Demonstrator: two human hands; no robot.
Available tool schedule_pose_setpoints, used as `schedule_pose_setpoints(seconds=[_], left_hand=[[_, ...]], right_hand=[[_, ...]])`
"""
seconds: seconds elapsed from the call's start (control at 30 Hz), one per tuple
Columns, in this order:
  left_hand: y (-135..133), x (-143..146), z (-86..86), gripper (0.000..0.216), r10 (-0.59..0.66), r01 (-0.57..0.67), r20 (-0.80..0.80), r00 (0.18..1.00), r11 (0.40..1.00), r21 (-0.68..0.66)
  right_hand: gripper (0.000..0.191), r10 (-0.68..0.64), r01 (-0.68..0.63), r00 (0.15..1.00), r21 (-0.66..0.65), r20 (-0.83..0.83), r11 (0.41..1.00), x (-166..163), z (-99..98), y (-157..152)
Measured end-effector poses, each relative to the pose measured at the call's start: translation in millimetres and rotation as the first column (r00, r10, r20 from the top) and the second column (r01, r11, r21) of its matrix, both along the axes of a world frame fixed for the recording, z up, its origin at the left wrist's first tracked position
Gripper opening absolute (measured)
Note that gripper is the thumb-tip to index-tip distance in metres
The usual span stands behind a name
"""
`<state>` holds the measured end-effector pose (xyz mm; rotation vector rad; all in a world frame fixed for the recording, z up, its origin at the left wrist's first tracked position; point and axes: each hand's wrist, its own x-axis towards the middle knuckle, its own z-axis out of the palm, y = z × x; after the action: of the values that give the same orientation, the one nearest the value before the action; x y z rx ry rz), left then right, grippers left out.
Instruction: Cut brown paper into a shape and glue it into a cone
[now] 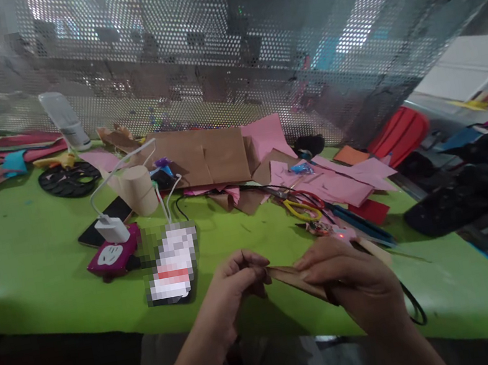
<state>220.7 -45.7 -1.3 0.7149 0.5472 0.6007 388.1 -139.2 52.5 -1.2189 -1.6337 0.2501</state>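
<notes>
A flat piece of brown cardboard (300, 281) is held above the front edge of the green table (41, 262). My right hand (354, 273) wraps round its right part, fingers on top. At its left tip, my left hand (242, 277) pinches with thumb and forefinger closed. Left of my left hand lies a phone (173, 264) with a lit screen, partly blurred. Beyond my right hand are yellow-handled scissors (303, 210) and a small device with a red light (341, 234), partly hidden.
A purple power adapter (110, 256) holds a white charger (112, 228). A roll (139, 190), a brown cardboard box (201, 155) and pink paper sheets (342, 181) lie farther back. A white bottle (65, 119) stands near the perforated metal screen (182, 48). Red chair back (401, 136) at right.
</notes>
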Motion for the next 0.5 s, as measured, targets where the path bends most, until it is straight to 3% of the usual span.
schedule_pose_setpoints(seconds=[0.27,0.5], left_hand=[[-5.5,2.6,1.8,0.006,0.074,-0.074,-0.019,0.997,0.997,0.000],[-7.2,3.5,-0.1,0.005,0.117,-0.114,-0.031,0.993,0.989,0.092]], right_hand=[[0.035,0.015,-0.016,0.998,0.022,0.056,1.000,-0.1,3.7,-0.5],[0.020,0.009,-0.009,0.996,0.000,-0.083,1.000,0.8,-1.1,2.6]])
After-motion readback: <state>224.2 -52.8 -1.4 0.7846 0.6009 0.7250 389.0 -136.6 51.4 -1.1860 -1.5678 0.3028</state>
